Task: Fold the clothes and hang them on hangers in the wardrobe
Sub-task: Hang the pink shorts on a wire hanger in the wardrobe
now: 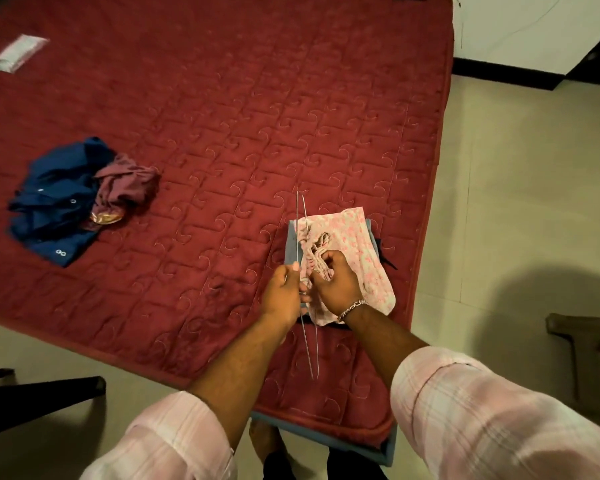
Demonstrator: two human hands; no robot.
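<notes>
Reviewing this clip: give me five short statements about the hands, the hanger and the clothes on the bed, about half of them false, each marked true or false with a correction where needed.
1. The left hand grips a thin wire hanger. True.
2. The right hand lies flat and open on the mattress. False: its fingers are curled into the pink floral garment.
3. The pink floral garment lies on top of other folded clothes near the mattress edge. True.
4. The blue garment is neatly hung on a hanger. False: it lies crumpled on the red mattress beside a maroon garment.
5. The right wrist wears a bracelet. True.
</notes>
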